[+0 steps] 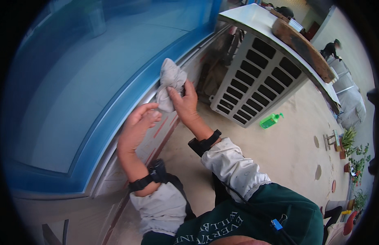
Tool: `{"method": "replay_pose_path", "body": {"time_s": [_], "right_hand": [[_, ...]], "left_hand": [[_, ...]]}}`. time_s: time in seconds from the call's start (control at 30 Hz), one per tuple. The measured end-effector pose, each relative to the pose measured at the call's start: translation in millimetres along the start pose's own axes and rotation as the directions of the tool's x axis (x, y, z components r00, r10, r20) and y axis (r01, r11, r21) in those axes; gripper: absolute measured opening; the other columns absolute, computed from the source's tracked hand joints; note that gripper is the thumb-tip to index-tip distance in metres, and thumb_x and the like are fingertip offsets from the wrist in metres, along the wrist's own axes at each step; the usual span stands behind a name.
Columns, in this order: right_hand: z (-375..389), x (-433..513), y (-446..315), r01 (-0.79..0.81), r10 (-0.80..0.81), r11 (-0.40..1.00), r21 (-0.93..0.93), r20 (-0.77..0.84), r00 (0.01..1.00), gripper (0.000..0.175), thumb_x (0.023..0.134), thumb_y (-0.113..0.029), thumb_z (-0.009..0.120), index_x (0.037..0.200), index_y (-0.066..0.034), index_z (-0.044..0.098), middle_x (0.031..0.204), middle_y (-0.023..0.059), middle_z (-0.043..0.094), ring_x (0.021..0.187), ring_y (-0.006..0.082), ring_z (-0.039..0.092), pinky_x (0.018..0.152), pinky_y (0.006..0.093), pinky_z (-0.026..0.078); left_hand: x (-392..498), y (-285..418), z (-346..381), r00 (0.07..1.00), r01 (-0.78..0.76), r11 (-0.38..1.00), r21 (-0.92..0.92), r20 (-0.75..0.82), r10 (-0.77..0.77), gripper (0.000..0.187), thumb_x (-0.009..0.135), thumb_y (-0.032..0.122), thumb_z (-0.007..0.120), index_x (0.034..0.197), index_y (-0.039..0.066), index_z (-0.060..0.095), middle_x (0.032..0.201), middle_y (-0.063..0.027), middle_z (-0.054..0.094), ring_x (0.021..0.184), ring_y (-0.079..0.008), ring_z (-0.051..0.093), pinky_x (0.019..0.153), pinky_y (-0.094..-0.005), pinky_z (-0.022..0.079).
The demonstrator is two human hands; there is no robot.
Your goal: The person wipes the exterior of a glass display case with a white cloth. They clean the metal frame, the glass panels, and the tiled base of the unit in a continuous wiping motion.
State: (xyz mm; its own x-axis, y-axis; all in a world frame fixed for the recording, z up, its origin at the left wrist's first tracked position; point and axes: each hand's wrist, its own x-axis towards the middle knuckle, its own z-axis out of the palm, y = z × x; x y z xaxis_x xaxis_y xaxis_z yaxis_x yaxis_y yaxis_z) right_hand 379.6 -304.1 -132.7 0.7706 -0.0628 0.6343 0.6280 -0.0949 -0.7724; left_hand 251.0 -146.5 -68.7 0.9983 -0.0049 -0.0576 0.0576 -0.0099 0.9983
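A bunched greyish-white cloth is in my right hand, thumb pressed across it. The cloth lies against the metal sill track of a window with a blue frame. My left hand is just below, its fingers loosely bent, holding nothing. Its index fingertip is close to the cloth's lower edge; whether they touch I cannot tell. The large glass pane reflects the surroundings.
To the right stands an air-conditioner outdoor unit beneath a sheet-metal cover bearing a wooden block. A green spray bottle is on the concrete floor. Potted plants line the far side. Another person is by covered items.
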Motion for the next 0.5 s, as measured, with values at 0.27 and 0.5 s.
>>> {"method": "replay_pose_path", "body": {"time_s": [0.27, 0.5], "right_hand": [[25, 35, 34, 0.062, -0.068, 0.997, -0.037, -0.202, 0.977, 0.026, 0.088, -0.009, 0.07, 0.114, -0.0038, 0.07, 0.114, 0.0113, 0.066, 0.104, 0.0264, 0.063, 0.09, 0.0357, 0.049], [5, 150, 124, -0.067, 0.047, 0.997, -0.033, -0.423, 0.905, 0.024, 0.091, -0.013, 0.063, 0.112, -0.0035, 0.069, 0.11, 0.0135, 0.073, 0.103, 0.0275, 0.068, 0.092, 0.0363, 0.049]], "left_hand": [[-4, 6, -12, 0.987, 0.024, 1.0, 0.001, 0.156, -0.024, 0.049, 0.097, 0.028, 0.065, 0.139, 0.004, 0.056, 0.111, -0.0052, 0.068, 0.106, -0.0129, 0.062, 0.094, -0.0286, 0.046], [3, 1, -12, 0.979, -0.024, 0.999, 0.032, 0.204, 0.017, 0.047, 0.099, 0.025, 0.065, 0.14, 0.004, 0.055, 0.113, -0.0071, 0.069, 0.106, -0.0119, 0.062, 0.095, -0.0287, 0.048]]}}
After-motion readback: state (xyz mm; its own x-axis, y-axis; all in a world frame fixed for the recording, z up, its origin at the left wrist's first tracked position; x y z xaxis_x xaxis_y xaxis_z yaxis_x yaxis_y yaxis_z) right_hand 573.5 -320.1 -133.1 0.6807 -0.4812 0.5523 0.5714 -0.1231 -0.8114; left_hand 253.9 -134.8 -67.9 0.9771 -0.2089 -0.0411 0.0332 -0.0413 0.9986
